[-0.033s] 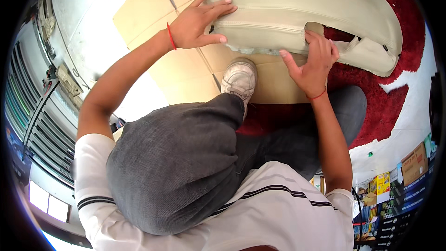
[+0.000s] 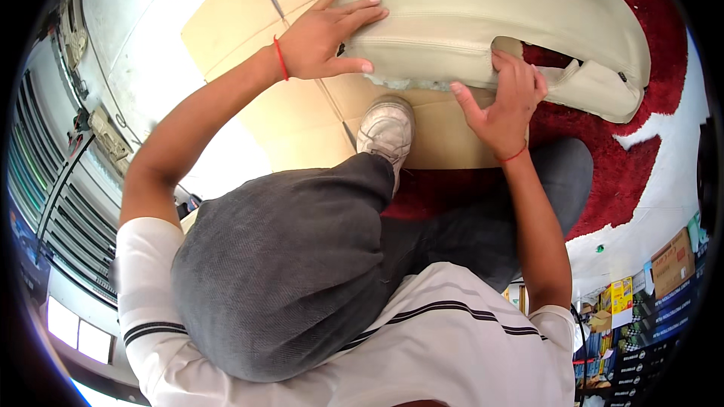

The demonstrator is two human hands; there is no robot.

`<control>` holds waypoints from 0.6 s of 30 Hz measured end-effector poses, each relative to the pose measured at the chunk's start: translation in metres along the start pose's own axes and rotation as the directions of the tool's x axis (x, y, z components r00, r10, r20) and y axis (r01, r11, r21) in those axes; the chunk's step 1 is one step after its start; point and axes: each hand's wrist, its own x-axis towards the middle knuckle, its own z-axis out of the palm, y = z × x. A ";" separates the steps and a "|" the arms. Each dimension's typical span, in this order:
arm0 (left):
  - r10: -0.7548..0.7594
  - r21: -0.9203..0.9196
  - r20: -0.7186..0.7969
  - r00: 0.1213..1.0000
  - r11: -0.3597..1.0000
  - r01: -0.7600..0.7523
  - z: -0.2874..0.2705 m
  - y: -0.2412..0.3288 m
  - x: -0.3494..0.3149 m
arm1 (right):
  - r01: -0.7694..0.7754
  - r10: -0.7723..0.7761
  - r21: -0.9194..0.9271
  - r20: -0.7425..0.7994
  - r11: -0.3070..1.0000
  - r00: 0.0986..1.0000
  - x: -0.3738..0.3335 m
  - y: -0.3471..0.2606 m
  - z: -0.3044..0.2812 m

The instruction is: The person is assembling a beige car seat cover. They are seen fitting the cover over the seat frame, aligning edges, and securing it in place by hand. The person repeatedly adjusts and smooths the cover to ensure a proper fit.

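Beige upholstered cover [image 2: 483,7] lies at twelve to two o'clock in the view, spread over flattened cardboard sheets [image 2: 302,113] and a dark red rug [image 2: 626,166]. Its near edge runs from eleven o'clock to three o'clock, ragged and frayed at the middle where pale stuffing shows. At the right end a narrow tab [image 2: 603,94] juts out past a slit-like opening showing the rug beneath. The surface is smooth, with one stitched seam following the long curve. Left hand [image 2: 324,38] rests flat on the cover's left end, fingers spread wide, thumb along the lower edge. Right hand [image 2: 505,102] grips the lower edge near the opening, fingers curled over and into it, thumb held out to the left. A white shoe [image 2: 386,130] sits on the cardboard at the centre, just below the frayed edge and between the two hands. Bare cardboard remains open at ten o'clock; pale floor [image 2: 664,188] is free at three to four o'clock. Boxes [image 2: 671,264] stand at five o'clock, well apart from the cover.
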 end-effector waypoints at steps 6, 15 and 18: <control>-0.016 0.026 0.019 1.000 1.000 0.016 0.000 0.010 0.006 | 0.001 -0.001 0.000 -0.029 1.000 1.000 0.003 -0.003 0.006; -0.032 -0.026 0.056 0.998 0.999 0.033 -0.002 0.006 0.010 | 0.006 -0.006 -0.018 -0.012 1.000 1.000 0.000 -0.001 0.005; 0.010 -0.099 0.005 1.000 0.995 -0.010 0.011 0.009 0.001 | 0.002 -0.003 -0.046 -0.027 0.999 1.000 0.004 -0.005 0.007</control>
